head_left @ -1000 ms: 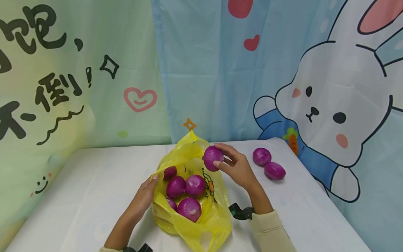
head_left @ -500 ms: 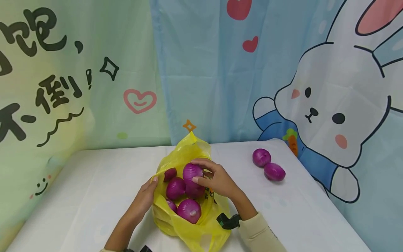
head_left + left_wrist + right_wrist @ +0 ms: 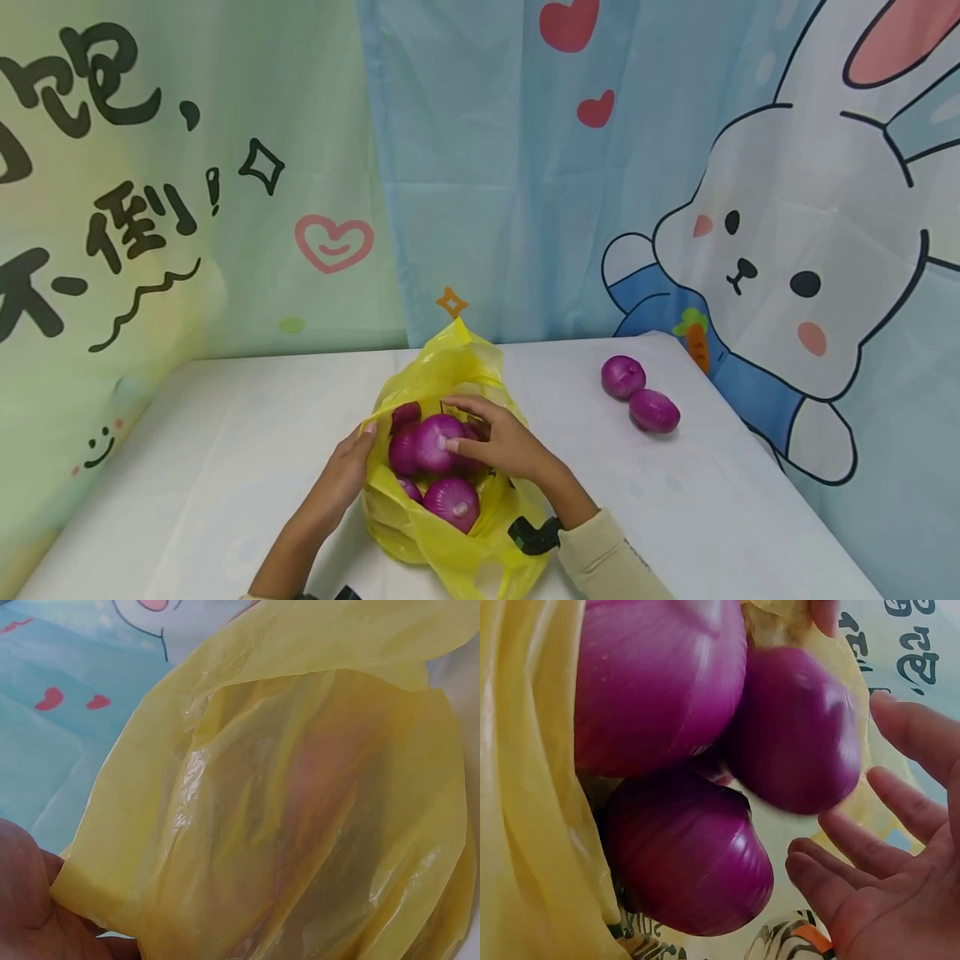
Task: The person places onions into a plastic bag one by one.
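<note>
Pinches the bag (image 3: 405,529) by its rim with the left hand (image 3: 347,467) and holds the right hand (image 3: 508,442) wide-fingered beside an onion (image 3: 433,442) inside, well apart from two onions (image 3: 654,411) on the table (image 3: 225,467).

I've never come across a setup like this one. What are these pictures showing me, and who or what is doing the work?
There is no machine: a person works with two bare hands. The head picture comes from a camera worn on the head, looking forward and down; the other two come from cameras on each wrist.

On the white table stands a yellow plastic bag with several purple onions inside. Two more onions lie to its right. Behind is a cartoon backdrop.

The left hand holds the bag's edge. The right hand is over the opening, fingers spread beside the onions, apparently gripping none.
</note>
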